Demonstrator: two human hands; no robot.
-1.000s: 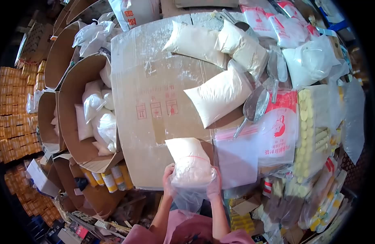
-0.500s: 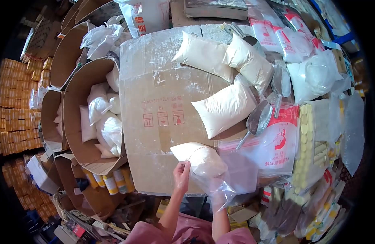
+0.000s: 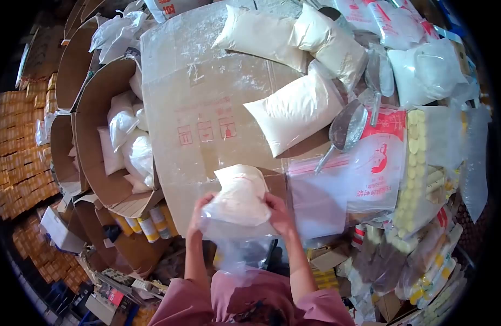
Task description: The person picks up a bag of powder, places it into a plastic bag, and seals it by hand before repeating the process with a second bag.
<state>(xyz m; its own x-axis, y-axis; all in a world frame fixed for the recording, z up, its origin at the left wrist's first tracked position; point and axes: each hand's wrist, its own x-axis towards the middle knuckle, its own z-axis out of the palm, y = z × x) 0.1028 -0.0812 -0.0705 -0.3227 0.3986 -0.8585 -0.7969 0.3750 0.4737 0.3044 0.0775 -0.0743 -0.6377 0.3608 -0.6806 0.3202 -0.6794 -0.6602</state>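
The powder bag (image 3: 242, 190) is at the near edge of the cardboard sheet (image 3: 172, 179), right of its printed symbols. The left hand (image 3: 203, 211) holds the bag's left side and the right hand (image 3: 279, 213) grips its right side, thumb uppermost.

Compared with half a second ago, the grips have altered: the left hand then pinched the bag's upper left edge, and the right hand was at the trailing clear film. The bag has since come slightly toward the sheet's near edge and now sits more squarely between the hands. Its loose film (image 3: 239, 247) hangs past that edge toward the person. Whether the bag's underside touches the sheet cannot be determined.

Edges: an open carton (image 3: 87, 130) containing white bags adjoins the sheet's left edge. A stack of clear sleeves (image 3: 318, 204) lies at the sheet's near right corner, just beside the right hand. A filled bag (image 3: 294, 114) lies on the sheet's right half, beyond the held one and apart from it. Left of the held bag, flat cardboard runs to the sheet's left edge, leaving the left hand lateral room; the right side is tighter.
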